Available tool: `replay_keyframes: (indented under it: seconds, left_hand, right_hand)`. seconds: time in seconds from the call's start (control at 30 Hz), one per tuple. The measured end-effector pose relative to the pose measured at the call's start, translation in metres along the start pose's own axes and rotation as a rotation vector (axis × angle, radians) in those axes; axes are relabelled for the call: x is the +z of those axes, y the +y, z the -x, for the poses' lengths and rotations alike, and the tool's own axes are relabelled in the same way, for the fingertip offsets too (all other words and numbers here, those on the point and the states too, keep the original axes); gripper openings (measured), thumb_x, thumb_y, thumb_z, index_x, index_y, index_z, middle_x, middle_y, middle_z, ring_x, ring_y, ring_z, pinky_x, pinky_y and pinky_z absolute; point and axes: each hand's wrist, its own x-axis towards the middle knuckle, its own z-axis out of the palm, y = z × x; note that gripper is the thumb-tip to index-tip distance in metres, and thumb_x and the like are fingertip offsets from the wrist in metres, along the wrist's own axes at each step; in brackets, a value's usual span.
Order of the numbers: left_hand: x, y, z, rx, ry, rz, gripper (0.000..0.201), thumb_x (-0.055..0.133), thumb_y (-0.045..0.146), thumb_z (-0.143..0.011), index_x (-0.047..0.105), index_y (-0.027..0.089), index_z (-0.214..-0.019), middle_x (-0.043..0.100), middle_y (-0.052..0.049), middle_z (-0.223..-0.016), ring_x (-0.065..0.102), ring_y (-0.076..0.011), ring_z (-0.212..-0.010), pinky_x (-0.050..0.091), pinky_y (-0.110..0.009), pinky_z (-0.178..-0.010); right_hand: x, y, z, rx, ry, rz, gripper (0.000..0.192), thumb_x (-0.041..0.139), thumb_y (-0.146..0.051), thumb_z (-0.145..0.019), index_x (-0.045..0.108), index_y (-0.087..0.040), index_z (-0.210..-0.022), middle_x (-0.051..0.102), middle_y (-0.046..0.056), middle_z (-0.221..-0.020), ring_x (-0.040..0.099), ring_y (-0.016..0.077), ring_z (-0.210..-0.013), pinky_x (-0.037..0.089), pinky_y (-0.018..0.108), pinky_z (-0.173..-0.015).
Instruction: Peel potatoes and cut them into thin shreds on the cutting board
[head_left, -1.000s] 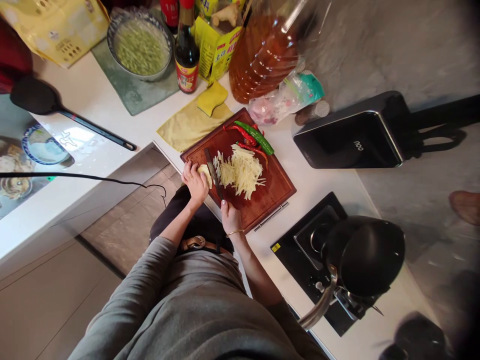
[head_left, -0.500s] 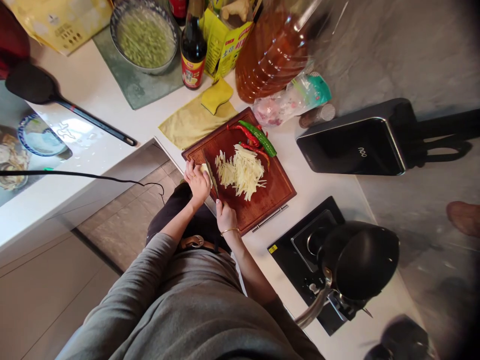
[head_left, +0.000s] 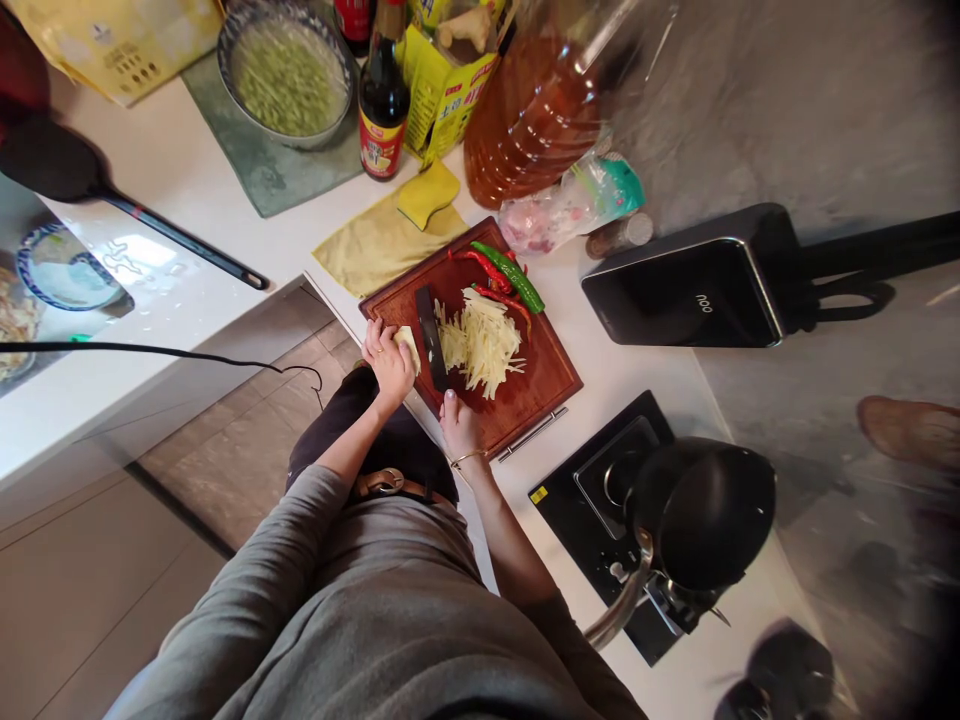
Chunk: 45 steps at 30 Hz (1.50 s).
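Note:
A dark red wooden cutting board point(head_left: 536, 385) lies on the white counter. A pile of pale potato strips point(head_left: 484, 345) covers its middle. My left hand point(head_left: 386, 362) presses down a stack of potato slices point(head_left: 409, 345) at the board's left edge. My right hand point(head_left: 459, 425) grips the handle of a dark knife point(head_left: 430, 330), whose blade stands between the slices and the cut strips. A green chili point(head_left: 514, 275) and red chilies point(head_left: 484, 268) lie at the board's far side.
A yellow cloth point(head_left: 379, 245) with a sponge, a sauce bottle point(head_left: 382, 95), a bowl of green food point(head_left: 289, 75) and a large oil jug point(head_left: 536, 110) stand behind the board. A black pan point(head_left: 701, 515) sits on a black cooktop at right. A black spatula point(head_left: 90, 185) lies at left.
The knife has kept chopping at the slices, its blade now tilted flatter toward the camera. Both hands stay in place at the board's near left side.

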Motion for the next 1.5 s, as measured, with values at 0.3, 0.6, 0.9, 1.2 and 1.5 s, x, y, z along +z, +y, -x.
replay_keyframes:
  seconds: [0.3,0.6,0.9,1.2,1.5]
  left_hand:
    - [0.004,0.001,0.000,-0.057,-0.038,0.019,0.034,0.034,0.027,-0.088,0.049,0.013,-0.115,0.034,-0.017,-0.144,0.018,-0.0232,-0.142,0.014,-0.046,-0.113]
    - [0.005,0.002,0.000,-0.063,-0.043,0.001,0.035,0.033,0.027,-0.089,0.049,0.012,-0.116,0.033,-0.018,-0.145,0.017,-0.0221,-0.142,0.014,-0.045,-0.113]
    - [0.004,0.000,0.001,-0.040,-0.020,-0.006,0.033,0.035,0.027,-0.089,0.051,0.013,-0.114,0.035,-0.018,-0.144,0.019,-0.0221,-0.141,0.015,-0.045,-0.113]
    - [0.000,-0.004,0.000,-0.026,0.011,0.065,0.030,0.032,0.026,-0.090,0.049,0.014,-0.111,0.039,-0.017,-0.140,0.024,-0.0199,-0.139,0.019,-0.041,-0.113]
    - [0.005,-0.002,0.000,-0.071,-0.021,0.041,0.030,0.033,0.025,-0.089,0.051,0.012,-0.110,0.036,-0.019,-0.143,0.018,-0.0211,-0.141,0.015,-0.044,-0.114]
  right_hand:
    - [0.007,-0.007,0.012,-0.084,-0.045,0.196,0.057,0.018,-0.045,-0.096,0.066,-0.014,-0.095,0.071,0.013,-0.082,0.067,0.0218,-0.075,0.042,0.026,-0.063]
    - [0.018,-0.017,-0.007,-0.044,-0.041,0.244,0.056,0.023,-0.046,-0.095,0.067,-0.011,-0.097,0.071,0.018,-0.085,0.067,0.0225,-0.076,0.042,0.026,-0.065]
    - [0.005,0.003,-0.020,0.051,0.029,-0.077,0.078,0.004,-0.064,-0.089,0.062,-0.016,-0.066,0.058,0.004,-0.049,0.057,0.0142,-0.049,0.039,0.022,-0.050]
    - [0.005,-0.011,0.006,-0.071,0.000,0.084,0.065,0.015,-0.055,-0.093,0.066,-0.016,-0.082,0.068,0.011,-0.069,0.065,0.0195,-0.066,0.042,0.025,-0.061]
    - [0.010,-0.012,0.008,-0.078,-0.044,0.195,0.053,0.023,-0.043,-0.096,0.066,-0.013,-0.101,0.071,0.015,-0.091,0.068,0.0227,-0.082,0.043,0.026,-0.068]
